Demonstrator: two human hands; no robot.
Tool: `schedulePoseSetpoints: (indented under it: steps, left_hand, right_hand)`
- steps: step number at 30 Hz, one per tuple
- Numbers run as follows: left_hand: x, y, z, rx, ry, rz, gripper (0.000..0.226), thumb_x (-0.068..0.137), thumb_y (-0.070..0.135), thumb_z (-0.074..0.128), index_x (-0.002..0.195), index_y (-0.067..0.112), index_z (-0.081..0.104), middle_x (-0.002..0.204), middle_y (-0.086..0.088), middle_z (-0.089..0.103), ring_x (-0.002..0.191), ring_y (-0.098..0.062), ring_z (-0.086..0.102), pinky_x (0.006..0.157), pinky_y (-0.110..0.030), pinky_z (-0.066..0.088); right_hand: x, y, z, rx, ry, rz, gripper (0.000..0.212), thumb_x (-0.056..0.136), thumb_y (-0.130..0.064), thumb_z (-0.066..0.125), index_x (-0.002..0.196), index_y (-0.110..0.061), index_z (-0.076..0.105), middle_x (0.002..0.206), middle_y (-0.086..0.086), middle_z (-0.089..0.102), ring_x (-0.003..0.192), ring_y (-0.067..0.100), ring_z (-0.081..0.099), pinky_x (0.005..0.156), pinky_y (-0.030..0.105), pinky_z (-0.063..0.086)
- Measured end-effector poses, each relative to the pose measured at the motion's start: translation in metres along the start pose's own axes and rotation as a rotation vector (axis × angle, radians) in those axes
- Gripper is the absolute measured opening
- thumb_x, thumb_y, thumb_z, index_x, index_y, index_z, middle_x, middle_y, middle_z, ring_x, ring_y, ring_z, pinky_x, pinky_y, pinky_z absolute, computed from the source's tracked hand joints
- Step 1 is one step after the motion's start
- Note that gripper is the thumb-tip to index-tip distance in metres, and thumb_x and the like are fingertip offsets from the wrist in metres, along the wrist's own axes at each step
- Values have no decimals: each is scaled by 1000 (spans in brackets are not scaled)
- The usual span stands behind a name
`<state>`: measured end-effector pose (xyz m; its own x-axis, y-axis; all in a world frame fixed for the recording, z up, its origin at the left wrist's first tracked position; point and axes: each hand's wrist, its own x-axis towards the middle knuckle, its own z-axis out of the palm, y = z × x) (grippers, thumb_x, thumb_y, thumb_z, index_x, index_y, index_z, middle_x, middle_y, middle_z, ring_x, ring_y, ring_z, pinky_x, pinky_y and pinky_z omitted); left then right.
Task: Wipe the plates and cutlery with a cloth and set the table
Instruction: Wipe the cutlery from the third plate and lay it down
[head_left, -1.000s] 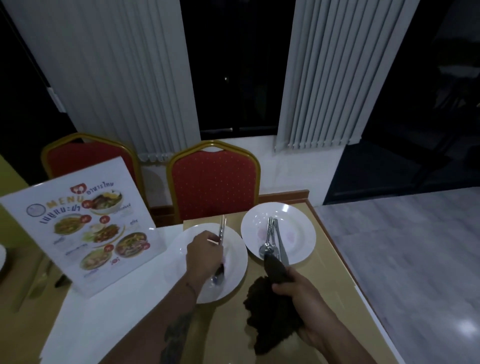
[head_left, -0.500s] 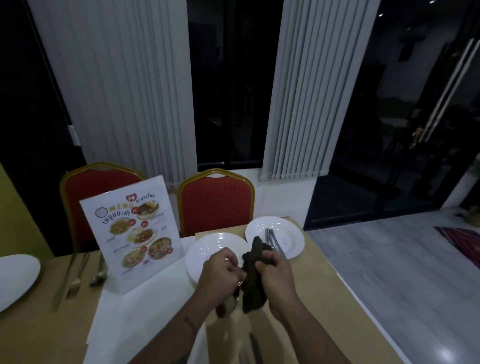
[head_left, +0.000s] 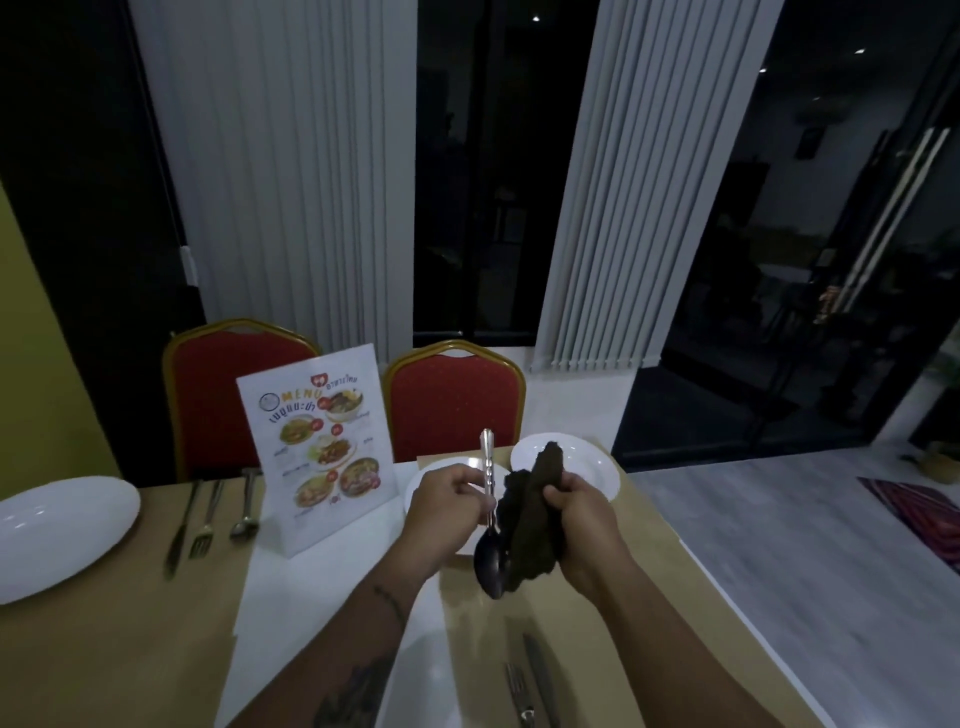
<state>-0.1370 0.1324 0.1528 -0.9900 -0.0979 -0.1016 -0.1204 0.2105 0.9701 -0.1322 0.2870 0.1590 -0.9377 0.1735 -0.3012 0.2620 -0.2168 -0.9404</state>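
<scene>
free: table (head_left: 660, 597) right side | blocked: menu stand (head_left: 317, 447) left, plates (head_left: 597, 470) ahead, fork (head_left: 519, 696), knife (head_left: 540, 680) near edge

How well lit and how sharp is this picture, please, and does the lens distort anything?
Head view: dim overall, windows black; the silver metal spoon in the left hand and the dark brown cloth in the right hand look fairly sharp, the spoon's bowl almost black; the wide lens splays the white vertical blinds outward.

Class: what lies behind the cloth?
A white plate shows behind the cloth, which the right hand grips; part of it is covered, so what lies there cannot be seen.
</scene>
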Motion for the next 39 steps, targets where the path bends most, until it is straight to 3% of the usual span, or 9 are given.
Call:
schedulePoseSetpoints:
  steps: [4, 8, 10, 13, 16, 20, 28, 35, 39]
  left_hand:
    - [1, 6, -8, 42, 2, -7, 13, 69, 10, 69, 71, 22, 69, 74, 0, 73, 77, -22, 71, 79, -38, 54]
    - [-1, 8, -13, 16, 42, 8, 16, 76, 5, 65, 74, 21, 66, 83, 1, 71, 84, -22, 67, 78, -37, 53]
    - [-2, 9, -15, -38, 72, 14, 15, 80, 2, 64, 78, 17, 67, 82, 0, 69, 80, -20, 65, 73, -33, 51]
    - [-4, 10, -20, -137, 109, 9, 12, 81, 1, 62, 78, 12, 65, 74, -4, 67, 72, -22, 62, 69, -33, 48]
    - [-5, 5, -25, -242, 98, -24, 12, 85, -2, 58, 85, 10, 62, 78, -10, 66, 70, -20, 60, 67, -32, 46]
    - [-6, 2, -31, -334, 105, -72, 21, 83, -4, 54, 94, 14, 55, 80, -14, 67, 64, -21, 67, 58, -29, 47]
    - [-30, -9, -40, 25, -182, -76, 11, 72, -6, 73, 79, 3, 72, 77, -15, 73, 65, -20, 70, 57, -23, 49]
    - [-42, -34, -2, 68, -62, -75, 11, 79, 2, 69, 80, 12, 75, 79, -6, 71, 71, -20, 67, 56, -27, 51]
    - [-50, -44, 9, 45, -86, -89, 10, 75, 0, 72, 82, 6, 72, 76, -15, 73, 68, -28, 70, 57, -31, 55]
  right_hand:
    - [-12, 13, 14, -155, -123, -29, 30, 98, 7, 40, 113, -3, 64, 110, 24, 72, 105, 39, 68, 96, 49, 53]
    - [-21, 23, 21, -282, -197, -61, 28, 96, 8, 43, 107, -5, 64, 106, 19, 73, 96, 32, 69, 94, 49, 54]
    - [-25, 30, 23, -298, -248, -72, 21, 93, 10, 44, 101, -2, 60, 102, 20, 73, 94, 37, 70, 89, 54, 57]
    - [-33, 38, 25, -332, -226, -119, 26, 89, 13, 51, 85, -13, 53, 89, 17, 70, 82, 33, 70, 71, 45, 61]
    - [-34, 41, 22, -382, -155, -194, 35, 83, 7, 55, 72, -26, 53, 95, 27, 66, 80, 37, 66, 78, 59, 58]
    - [-26, 29, 10, -323, -50, -195, 25, 84, 9, 50, 84, -15, 50, 86, 21, 62, 60, 36, 65, 59, 57, 60]
    - [-9, 17, -9, -28, 315, -208, 19, 90, 0, 55, 90, -19, 53, 111, 15, 66, 102, 33, 64, 94, 54, 54]
    - [-11, 43, 0, 254, -116, 50, 31, 93, 8, 48, 117, -10, 58, 123, 22, 67, 114, 43, 64, 102, 62, 47]
    - [-11, 35, 1, 173, 80, -8, 25, 89, 12, 53, 86, -13, 55, 105, 20, 66, 95, 37, 65, 84, 47, 56]
